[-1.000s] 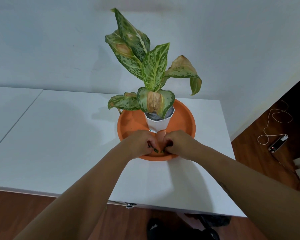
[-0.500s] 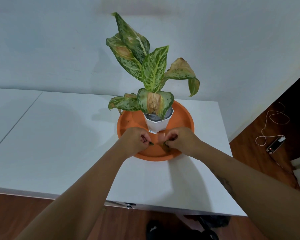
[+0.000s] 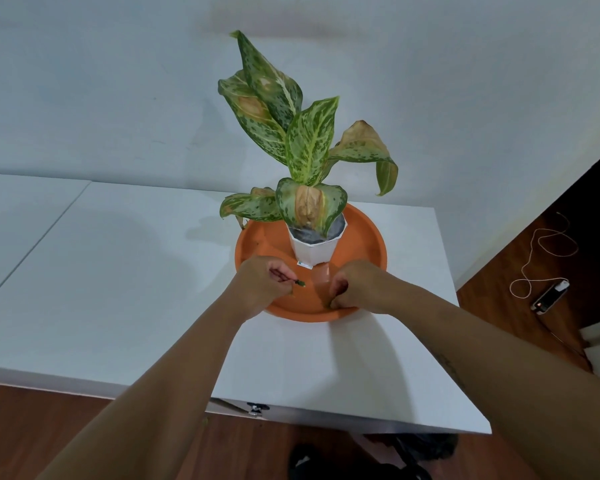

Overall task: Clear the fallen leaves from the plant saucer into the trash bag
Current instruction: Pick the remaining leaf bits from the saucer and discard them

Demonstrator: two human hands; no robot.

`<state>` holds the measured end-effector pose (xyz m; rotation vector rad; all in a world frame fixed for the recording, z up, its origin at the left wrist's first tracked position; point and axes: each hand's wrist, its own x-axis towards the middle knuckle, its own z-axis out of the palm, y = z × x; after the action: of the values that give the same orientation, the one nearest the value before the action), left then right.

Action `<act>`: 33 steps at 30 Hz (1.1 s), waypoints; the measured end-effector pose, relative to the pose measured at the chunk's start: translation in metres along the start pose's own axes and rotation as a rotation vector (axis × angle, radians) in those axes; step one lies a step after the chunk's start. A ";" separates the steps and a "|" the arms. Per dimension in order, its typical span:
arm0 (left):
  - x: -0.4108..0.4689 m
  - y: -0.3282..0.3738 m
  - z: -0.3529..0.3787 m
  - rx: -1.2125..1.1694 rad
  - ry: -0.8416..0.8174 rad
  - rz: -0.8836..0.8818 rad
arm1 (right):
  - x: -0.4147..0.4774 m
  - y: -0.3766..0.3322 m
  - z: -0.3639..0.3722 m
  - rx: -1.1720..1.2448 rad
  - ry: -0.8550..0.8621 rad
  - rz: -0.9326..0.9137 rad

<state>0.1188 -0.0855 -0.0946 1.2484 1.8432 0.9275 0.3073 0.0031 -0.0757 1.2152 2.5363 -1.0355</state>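
While the left hand (image 3: 262, 285) pinches a small green leaf bit (image 3: 300, 283) over the orange saucer (image 3: 368, 244) on the white surface (image 3: 136, 271), the right hand (image 3: 359, 287) curls onto the saucer's near rim, whatever it holds, if anything, hidden.

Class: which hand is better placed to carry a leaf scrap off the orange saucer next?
Left, likely: the left hand pinches a leaf scrap above the saucer; the right hand is curled low at its near rim.
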 end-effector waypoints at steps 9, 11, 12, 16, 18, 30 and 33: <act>-0.001 0.000 0.006 0.064 0.005 0.018 | 0.007 -0.013 0.001 -0.282 -0.029 -0.054; -0.002 0.001 0.007 0.059 0.004 0.026 | 0.008 -0.010 0.003 -0.255 0.001 -0.061; -0.002 0.002 0.008 0.055 0.006 0.031 | 0.008 -0.007 0.003 -0.220 0.024 -0.056; -0.002 0.006 0.012 0.040 0.027 0.034 | 0.001 0.008 0.002 0.118 0.202 -0.010; -0.003 0.010 0.013 0.007 0.049 0.024 | -0.005 0.012 -0.002 0.295 0.298 0.034; -0.022 0.060 0.076 -0.215 0.106 -0.106 | -0.055 0.066 -0.030 0.913 0.341 0.087; -0.026 0.086 0.110 -0.284 0.100 -0.111 | -0.074 0.102 -0.043 0.983 0.349 0.107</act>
<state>0.2574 -0.0678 -0.0700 0.9324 1.7630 1.1612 0.4377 0.0279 -0.0675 1.8257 2.1110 -2.3480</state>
